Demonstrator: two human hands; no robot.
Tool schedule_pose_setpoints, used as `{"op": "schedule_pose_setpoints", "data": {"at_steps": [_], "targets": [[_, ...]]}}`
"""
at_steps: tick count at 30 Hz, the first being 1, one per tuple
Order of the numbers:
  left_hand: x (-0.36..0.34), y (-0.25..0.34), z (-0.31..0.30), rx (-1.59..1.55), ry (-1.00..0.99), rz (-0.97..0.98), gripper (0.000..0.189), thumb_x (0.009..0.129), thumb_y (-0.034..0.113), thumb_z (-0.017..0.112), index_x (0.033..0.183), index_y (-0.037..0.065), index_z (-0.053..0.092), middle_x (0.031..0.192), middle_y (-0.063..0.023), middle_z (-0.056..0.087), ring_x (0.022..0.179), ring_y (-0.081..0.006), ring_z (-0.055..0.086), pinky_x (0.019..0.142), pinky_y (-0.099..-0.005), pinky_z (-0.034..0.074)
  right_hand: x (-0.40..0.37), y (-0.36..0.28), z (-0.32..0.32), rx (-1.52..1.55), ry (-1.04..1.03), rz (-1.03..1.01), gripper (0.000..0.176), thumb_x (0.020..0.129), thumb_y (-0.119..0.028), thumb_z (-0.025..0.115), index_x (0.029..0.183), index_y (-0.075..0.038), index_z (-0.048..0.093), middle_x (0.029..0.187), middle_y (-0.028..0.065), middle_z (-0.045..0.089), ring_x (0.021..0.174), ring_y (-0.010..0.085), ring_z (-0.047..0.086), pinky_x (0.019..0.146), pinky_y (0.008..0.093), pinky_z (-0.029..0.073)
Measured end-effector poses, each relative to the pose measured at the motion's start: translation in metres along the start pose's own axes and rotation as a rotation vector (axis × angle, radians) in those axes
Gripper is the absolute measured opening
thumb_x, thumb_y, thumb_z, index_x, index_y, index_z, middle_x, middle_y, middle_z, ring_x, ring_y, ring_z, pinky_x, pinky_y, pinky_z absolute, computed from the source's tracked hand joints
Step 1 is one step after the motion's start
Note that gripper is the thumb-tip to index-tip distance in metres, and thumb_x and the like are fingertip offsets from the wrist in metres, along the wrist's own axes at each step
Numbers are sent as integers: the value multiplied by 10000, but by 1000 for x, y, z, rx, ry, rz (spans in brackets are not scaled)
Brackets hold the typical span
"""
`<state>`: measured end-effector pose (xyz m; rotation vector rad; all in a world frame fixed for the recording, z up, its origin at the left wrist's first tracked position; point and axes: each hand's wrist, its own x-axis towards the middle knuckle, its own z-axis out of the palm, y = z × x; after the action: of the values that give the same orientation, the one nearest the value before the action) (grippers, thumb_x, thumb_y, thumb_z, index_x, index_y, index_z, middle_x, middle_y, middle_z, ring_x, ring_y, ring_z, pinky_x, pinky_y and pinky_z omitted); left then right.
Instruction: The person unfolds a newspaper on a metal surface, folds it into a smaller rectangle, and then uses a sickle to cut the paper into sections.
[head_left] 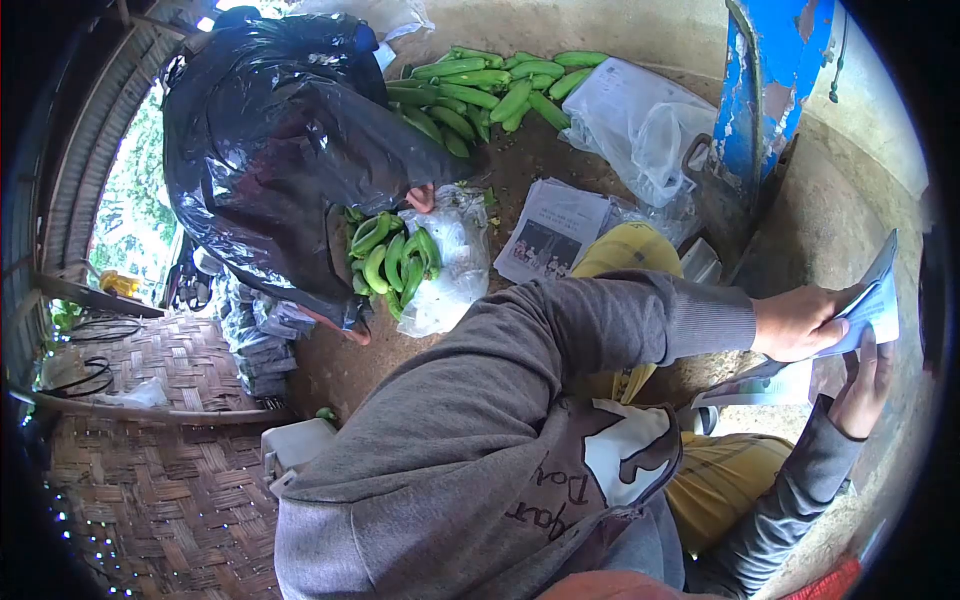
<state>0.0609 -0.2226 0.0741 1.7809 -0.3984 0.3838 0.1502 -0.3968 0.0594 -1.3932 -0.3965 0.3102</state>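
Observation:
At the far right, my left hand (800, 322) is closed on a folded sheet of printed paper (878, 300), thumb pressed on its face. My right hand (862, 392) touches the sheet's lower edge, with its fingers against the paper; whether it grips is partly hidden. Below my left wrist lies another printed sheet (775, 385), near my yellow-clad legs. A stack of printed pages (555, 228) rests on the floor beyond my knee.
Another person's hand (421, 198) shows beside a large black plastic bag (270, 150). Green bananas (395, 258) lie near clear plastic (455, 250); more bananas (480, 85) line the wall. A white plastic bag (650, 130) sits by a blue post (770, 80). Woven matting (160, 500) is at left.

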Motion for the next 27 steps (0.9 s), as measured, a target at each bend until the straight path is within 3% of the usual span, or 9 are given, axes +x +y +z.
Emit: {"op": "schedule_pose_setpoints", "data": {"at_steps": [9,18,27], "targets": [[0,-5,3,24,17,-3,489,873,146,404,1301,-58,282,842,-270,570,717,-369,583,688,-403,456,-1,-4,4,-11,-6,-10,343,910,-117,478,1219,29,458,1132,119,555,1005,166,551,871,294,439],[1,-6,3,20,23,29,495,875,148,401,1304,-63,274,866,-277,571,745,-373,589,697,-405,458,0,0,1,-26,9,-16,341,909,-121,481,1216,28,465,1122,115,561,1004,166,552,875,295,440],[-1,0,1,-28,28,-18,350,868,151,423,1148,-59,403,844,-260,571,753,-358,588,711,-398,453,0,0,1,-24,18,-19,331,908,-121,484,1204,27,473,1111,114,566,996,166,555,872,290,439]]}}
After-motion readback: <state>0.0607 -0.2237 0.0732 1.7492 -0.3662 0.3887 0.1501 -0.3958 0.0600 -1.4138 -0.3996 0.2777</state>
